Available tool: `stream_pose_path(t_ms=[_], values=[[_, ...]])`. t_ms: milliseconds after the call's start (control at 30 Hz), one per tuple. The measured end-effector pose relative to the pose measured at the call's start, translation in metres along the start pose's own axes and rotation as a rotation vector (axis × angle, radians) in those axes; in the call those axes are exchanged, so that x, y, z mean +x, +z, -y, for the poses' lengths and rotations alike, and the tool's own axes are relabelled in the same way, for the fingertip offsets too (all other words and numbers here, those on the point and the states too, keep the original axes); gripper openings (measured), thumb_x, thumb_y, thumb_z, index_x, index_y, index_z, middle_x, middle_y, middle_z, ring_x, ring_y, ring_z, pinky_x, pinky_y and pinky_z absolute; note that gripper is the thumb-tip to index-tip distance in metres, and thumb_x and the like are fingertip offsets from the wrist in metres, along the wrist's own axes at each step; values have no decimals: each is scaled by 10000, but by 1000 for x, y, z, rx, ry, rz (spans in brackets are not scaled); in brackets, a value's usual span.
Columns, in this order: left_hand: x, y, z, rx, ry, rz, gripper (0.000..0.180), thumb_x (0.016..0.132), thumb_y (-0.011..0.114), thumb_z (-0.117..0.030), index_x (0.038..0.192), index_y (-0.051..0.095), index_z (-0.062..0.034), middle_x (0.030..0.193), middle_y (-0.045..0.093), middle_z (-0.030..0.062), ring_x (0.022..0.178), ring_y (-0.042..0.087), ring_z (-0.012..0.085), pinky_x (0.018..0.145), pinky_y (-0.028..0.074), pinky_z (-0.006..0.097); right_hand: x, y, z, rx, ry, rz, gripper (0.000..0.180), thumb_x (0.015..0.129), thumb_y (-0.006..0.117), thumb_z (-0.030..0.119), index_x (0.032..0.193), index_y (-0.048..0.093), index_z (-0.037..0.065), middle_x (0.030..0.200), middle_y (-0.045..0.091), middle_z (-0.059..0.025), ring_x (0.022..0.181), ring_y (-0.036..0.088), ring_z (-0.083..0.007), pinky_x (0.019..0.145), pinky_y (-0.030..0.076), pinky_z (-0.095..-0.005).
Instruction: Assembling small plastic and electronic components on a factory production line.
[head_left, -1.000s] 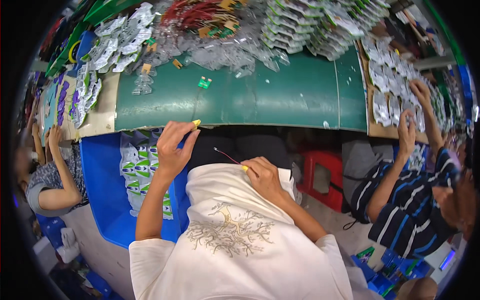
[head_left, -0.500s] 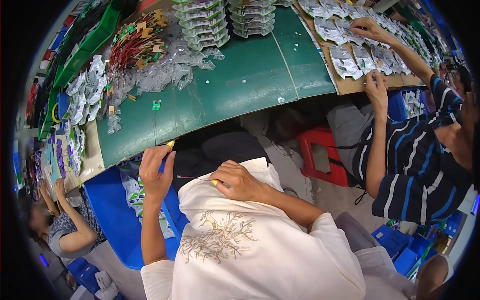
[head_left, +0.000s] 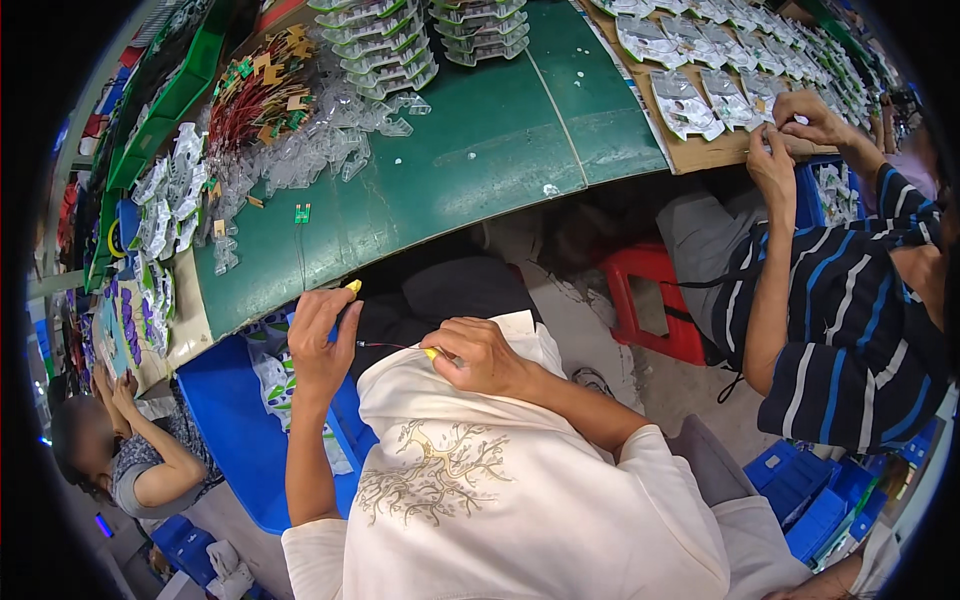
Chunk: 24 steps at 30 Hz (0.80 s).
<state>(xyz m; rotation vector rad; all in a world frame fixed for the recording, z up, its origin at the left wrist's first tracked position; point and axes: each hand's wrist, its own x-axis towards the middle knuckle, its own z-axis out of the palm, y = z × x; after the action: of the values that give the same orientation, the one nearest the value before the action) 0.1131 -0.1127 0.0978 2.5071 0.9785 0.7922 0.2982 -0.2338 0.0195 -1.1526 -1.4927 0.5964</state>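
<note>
Meanwhile the green table (head_left: 470,170) had swung up and to the left in view compared with a second earlier, and both of the person's hands had come down off its edge toward the lap, so the work seemed to have shifted from picking at the table to handling the piece close to the body. The left hand (head_left: 320,345) was closed round the yellow-tipped end (head_left: 352,286) of a thin wire (head_left: 385,346), fingers pressed together on it; the right hand (head_left: 478,355) pinched the other yellow tip (head_left: 430,353) between thumb and forefinger, the wire stretched between the two, just above the cream shirt (head_left: 500,490). A blue bin (head_left: 235,440) stood below the table edge beside the left arm. On the table, stacks of clear plastic trays (head_left: 375,45) sat at the far side, loose clear shells (head_left: 320,150) spread nearer, and a bundle of red wires with yellow and green tags (head_left: 255,95) lay to the left. Silver-white flat packets (head_left: 690,95) lay in rows on a brown board at the right, where a co-worker's hands (head_left: 790,140) touched them. A small green tag (head_left: 301,212) lay alone near the table's front.
</note>
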Motion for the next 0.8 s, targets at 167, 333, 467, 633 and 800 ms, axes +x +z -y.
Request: stream_pose_path(t_ms=[167, 333, 467, 633, 800], values=[[-4, -1, 0, -7, -11, 9, 221, 790, 732, 68, 996, 671, 13, 925, 690, 136, 841, 644, 297, 740, 511, 360, -3, 0, 0, -10, 54, 33, 176, 694, 681, -28, 863, 684, 22, 706, 635, -93, 591, 617, -229, 543, 492, -350], [-7, -3, 4, 13, -23, 23, 219, 792, 729, 69, 997, 672, 16, 930, 693, 134, 838, 644, 297, 737, 510, 360, -10, -17, -7, -140, 199, -95, 178, 761, 683, -11, 934, 702, 22, 774, 681, -112, 671, 669, -266, 618, 535, -368], [-8, 0, 7, -1, -25, 33, 209, 795, 728, 64, 991, 672, 17, 927, 696, 136, 833, 645, 300, 738, 509, 362, -42, -55, -59, -359, 448, -361, 201, 858, 614, 33, 1027, 722, 41, 906, 716, -170, 786, 696, -342, 684, 552, -412], [-4, 4, 8, -18, -22, 63, 198, 793, 731, 62, 977, 672, 18, 922, 695, 136, 834, 646, 306, 747, 511, 365, -112, -96, -133, -724, 908, -174, 228, 869, 600, 129, 1028, 748, 62, 907, 708, -228, 841, 700, -399, 744, 562, -476], [6, 7, 9, -42, -6, 75, 212, 789, 731, 63, 987, 673, 13, 923, 691, 130, 848, 646, 304, 749, 510, 364, -160, -91, -161, -778, 1007, -118, 244, 858, 607, 161, 1045, 757, 114, 908, 694, -234, 846, 682, -428, 754, 549, -495]])
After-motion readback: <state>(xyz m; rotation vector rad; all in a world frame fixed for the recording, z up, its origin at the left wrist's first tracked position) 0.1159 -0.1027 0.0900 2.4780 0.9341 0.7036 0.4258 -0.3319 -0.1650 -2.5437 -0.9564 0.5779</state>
